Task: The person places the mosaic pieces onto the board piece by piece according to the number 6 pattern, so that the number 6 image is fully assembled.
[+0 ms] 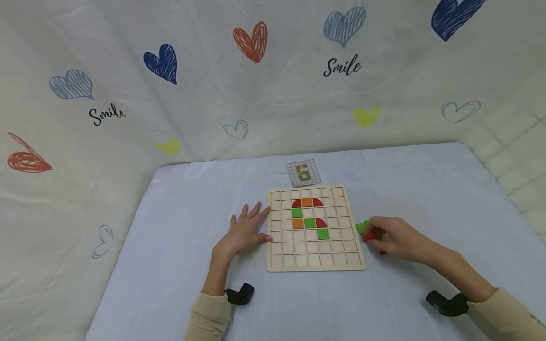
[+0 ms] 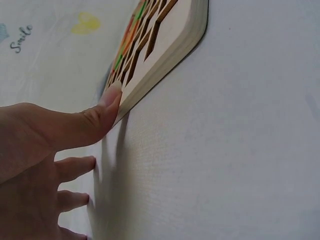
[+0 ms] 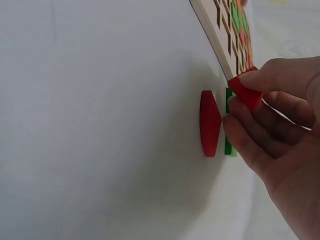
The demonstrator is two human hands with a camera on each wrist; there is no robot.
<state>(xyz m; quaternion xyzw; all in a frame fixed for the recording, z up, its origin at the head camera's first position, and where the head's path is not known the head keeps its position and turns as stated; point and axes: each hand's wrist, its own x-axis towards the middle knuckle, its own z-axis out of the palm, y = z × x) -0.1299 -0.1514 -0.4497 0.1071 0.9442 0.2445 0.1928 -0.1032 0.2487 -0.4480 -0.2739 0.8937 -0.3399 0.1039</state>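
A wooden grid board (image 1: 298,260) lies on the table with red, orange and green blocks set in several of its squares. My left hand (image 1: 243,234) has its fingers spread, and its thumb (image 2: 107,112) touches the board's left edge. Beside the board's right edge, my right hand (image 1: 394,237) pinches a red block (image 3: 246,94) with a rounded side between thumb and fingers. Just under that hand, another red block (image 3: 209,124) and green blocks (image 1: 361,226) lie on the table; the hand partly hides them.
Behind the board lies a pattern card (image 1: 304,173) printed with a small coloured grid figure. White cloth (image 1: 170,265) covers the table. A backdrop with hearts and lettering (image 1: 277,94) hangs beyond its far edge. Each wrist wears a black device (image 1: 240,294).
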